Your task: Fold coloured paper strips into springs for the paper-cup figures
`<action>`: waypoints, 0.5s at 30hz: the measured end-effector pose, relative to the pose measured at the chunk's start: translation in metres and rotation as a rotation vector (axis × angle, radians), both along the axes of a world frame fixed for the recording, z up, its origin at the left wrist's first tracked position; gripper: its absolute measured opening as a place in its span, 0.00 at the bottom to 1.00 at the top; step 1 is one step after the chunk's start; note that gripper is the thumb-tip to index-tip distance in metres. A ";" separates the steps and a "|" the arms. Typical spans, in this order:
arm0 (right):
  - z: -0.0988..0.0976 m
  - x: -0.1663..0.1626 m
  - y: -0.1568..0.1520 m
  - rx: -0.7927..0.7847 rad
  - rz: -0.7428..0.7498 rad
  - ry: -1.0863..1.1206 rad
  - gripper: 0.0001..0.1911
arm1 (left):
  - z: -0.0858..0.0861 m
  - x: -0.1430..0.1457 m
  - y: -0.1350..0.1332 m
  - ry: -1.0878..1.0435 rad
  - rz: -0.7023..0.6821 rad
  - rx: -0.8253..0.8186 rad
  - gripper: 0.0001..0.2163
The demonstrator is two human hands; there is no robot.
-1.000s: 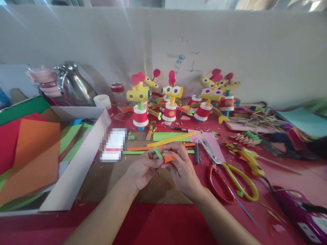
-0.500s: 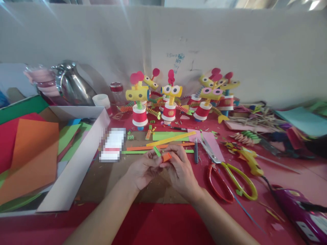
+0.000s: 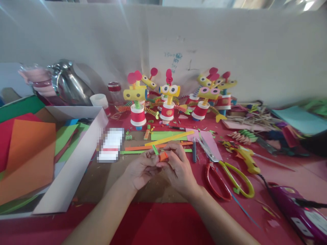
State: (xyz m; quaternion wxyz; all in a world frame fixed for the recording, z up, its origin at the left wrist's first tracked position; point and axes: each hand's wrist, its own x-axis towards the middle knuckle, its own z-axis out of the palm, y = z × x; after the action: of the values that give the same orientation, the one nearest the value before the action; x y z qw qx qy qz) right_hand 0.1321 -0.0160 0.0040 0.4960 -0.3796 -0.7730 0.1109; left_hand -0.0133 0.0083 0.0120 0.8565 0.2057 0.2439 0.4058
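Observation:
Both hands meet over a brown board (image 3: pixel 102 185), fingers bent around small folded paper strips. My left hand (image 3: pixel 141 168) is closed on the strips, with a green end (image 3: pixel 155 149) sticking up above its fingertips. My right hand (image 3: pixel 180 170) pinches the orange paper strip (image 3: pixel 163 156), which is bent over into a short loop. Where the two colours join is hidden by the fingers. Just beyond the hands lie a long orange strip (image 3: pixel 133 148), a green strip (image 3: pixel 127 152) and a yellow strip (image 3: pixel 170 138).
Several paper-cup figures (image 3: pixel 138 115) stand at the back. To the right lie large scissors (image 3: pixel 212 157), a yellow glue gun (image 3: pixel 246 160) and a purple device (image 3: pixel 293 207). A white box (image 3: pixel 74 170) of coloured paper and a blurred-out phone (image 3: pixel 110 144) are at left.
The orange strip's loop has turned slightly between my fingers, and the green end stands a little more upright. The whole view has shifted slightly.

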 end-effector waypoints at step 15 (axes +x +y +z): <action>0.011 -0.001 -0.008 0.072 -0.001 -0.019 0.09 | -0.007 -0.001 -0.004 -0.001 -0.126 -0.024 0.11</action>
State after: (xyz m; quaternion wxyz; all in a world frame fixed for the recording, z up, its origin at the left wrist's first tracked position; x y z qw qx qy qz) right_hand 0.1314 -0.0242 0.0147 0.5019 -0.3628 -0.7811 0.0791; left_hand -0.0142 0.0038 0.0055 0.8828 0.2104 0.2349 0.3481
